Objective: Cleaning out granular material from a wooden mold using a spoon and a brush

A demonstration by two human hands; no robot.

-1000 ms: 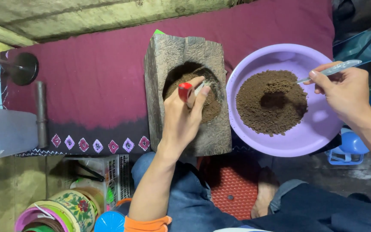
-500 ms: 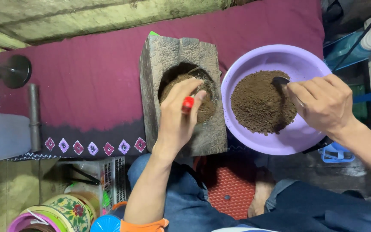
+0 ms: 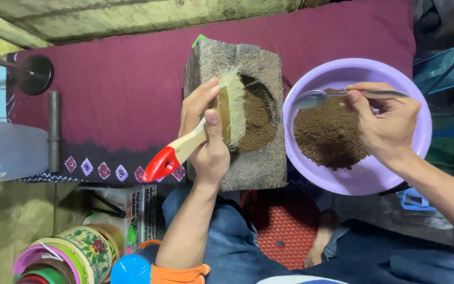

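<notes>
My left hand (image 3: 206, 134) grips a paintbrush (image 3: 198, 137) with a wooden handle, a red tip and pale bristles. The bristles rest at the left rim of the hollow in a grey stone mortar block (image 3: 248, 163), which holds brown powder (image 3: 256, 118). My right hand (image 3: 384, 123) holds a metal spoon (image 3: 324, 96) level over a lilac plastic bowl (image 3: 384, 181). The bowl holds a heap of the same brown powder (image 3: 329, 137). The spoon's bowl points left, toward the mortar.
A maroon cloth (image 3: 111, 89) with a patterned border covers the surface. On it at the left lie a dark round weight (image 3: 35, 73) and a metal rod (image 3: 53, 131). A clear plastic container (image 3: 6, 150) and colourful tins (image 3: 74, 252) stand at lower left.
The brush has swung round, so that its bristles show at the mortar's rim. My right hand has lifted the spoon out of the powder heap and holds it over the bowl.
</notes>
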